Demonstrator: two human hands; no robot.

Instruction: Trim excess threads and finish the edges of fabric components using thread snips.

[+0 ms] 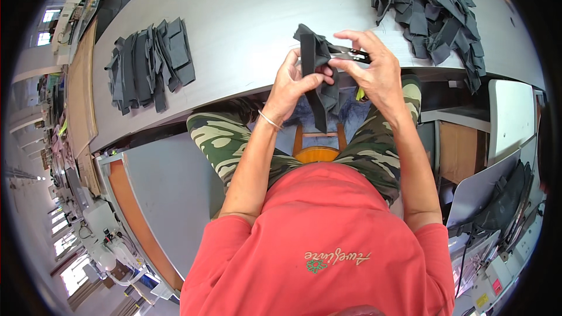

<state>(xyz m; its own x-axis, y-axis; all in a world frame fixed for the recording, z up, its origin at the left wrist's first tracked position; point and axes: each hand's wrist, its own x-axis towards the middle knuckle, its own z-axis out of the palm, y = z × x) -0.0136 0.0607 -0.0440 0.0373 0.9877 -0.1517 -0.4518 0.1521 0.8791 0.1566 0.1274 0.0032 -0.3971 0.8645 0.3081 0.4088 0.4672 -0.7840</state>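
Hands meet above the edge of the grey counter [246, 17]. Left hand [294, 85] grips a dark grey folded fabric piece [316, 76], which hangs down over the lap. Right hand [374, 70] pinches small black-handled snips [351, 54] against the fabric's top. Stacks of similar grey fabric pieces [149, 64] lie left, a heap [433, 11] right.

Two hands, the left hand [291, 85] and the right hand [377, 70], share one dark fabric piece [319, 76] and one small black tool [350, 54]. Two heaps of dark cut pieces lie on the grey surface [246, 17]: a stacked row [151, 64] and a loose pile [430, 11], too many to count.
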